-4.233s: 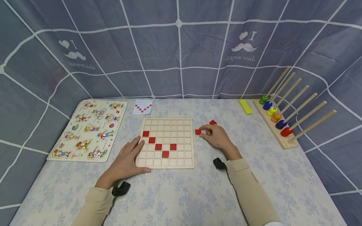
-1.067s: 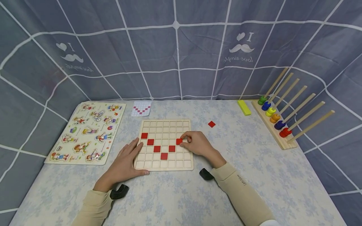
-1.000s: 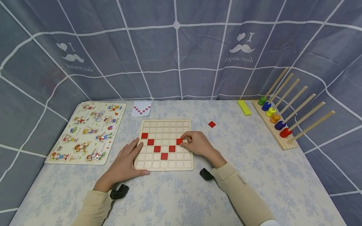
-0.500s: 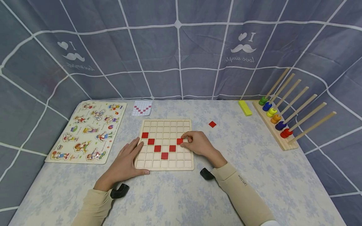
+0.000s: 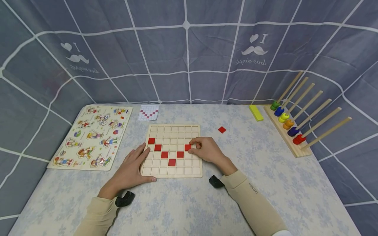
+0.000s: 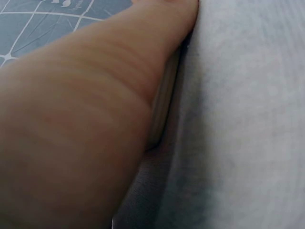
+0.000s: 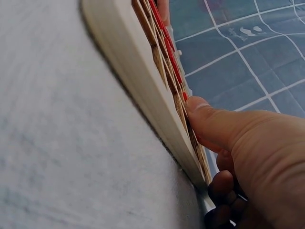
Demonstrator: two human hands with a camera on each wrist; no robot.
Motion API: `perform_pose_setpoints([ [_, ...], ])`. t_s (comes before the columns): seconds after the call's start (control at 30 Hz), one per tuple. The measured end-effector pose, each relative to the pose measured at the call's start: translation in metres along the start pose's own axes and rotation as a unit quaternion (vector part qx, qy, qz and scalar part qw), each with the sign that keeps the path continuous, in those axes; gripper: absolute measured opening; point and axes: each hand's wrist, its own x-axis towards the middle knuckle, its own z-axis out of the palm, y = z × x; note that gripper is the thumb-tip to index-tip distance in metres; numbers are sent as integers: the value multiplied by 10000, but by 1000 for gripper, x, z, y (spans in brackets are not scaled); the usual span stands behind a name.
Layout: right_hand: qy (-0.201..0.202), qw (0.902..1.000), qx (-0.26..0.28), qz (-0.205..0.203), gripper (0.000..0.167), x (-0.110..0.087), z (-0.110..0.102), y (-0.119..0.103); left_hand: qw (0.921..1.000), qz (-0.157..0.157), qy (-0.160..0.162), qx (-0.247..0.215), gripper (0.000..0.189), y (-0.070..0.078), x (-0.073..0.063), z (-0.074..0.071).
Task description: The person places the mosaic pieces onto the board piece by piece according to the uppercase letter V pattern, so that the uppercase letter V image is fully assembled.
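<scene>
A wooden grid board point(image 5: 175, 174) lies flat on the table, with several red square tiles in its cells forming a slanting V. My right hand point(image 5: 209, 150) pinches a red square tile point(image 5: 187, 147) between thumb and index finger, at a cell on the right of the board. In the right wrist view the thumb tip point(image 7: 196, 104) presses close to the red piece at the grid. The left hand point(image 5: 132, 168) rests against the board's lower left corner, fingers fairly straight along the left side and thumb along the near edge. One loose red tile point(image 5: 222, 129) lies right of the board.
A small pattern card point(image 5: 148, 112) lies behind the board. To the left is a picture puzzle board point(image 5: 91, 137). At the right stand a yellow block point(image 5: 256, 112) and a wooden peg rack point(image 5: 290, 137) with coloured rings. Grey curtain point(image 5: 165, 52) hangs behind.
Over the last few seconds my right hand has carried a red tile from the table leftward onto the board. In the last second both hands stay nearly still; the view shifts slightly.
</scene>
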Motion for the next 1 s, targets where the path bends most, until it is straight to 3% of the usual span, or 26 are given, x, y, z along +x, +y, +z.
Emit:
perform_pose_setpoints([
  [0.2, 116, 9997, 93, -206, 33, 0, -6, 3, 10000, 2, 2, -50, 124, 1, -1, -1],
  [0.37, 617, 9977, 106, -265, 36, 2, -21, 17, 10000, 17, 16, -47, 124, 2, -2, -2],
  [0.73, 1600, 9868, -41, 261, 40, -4, -61, 64, 10000, 11, 10, -52, 123, 3, -1, -1],
  [1.0, 1877, 9789, -80, 809, 39, -12, -76, 86, 10000, 16, 9, -64, 123, 3, -2, -3],
])
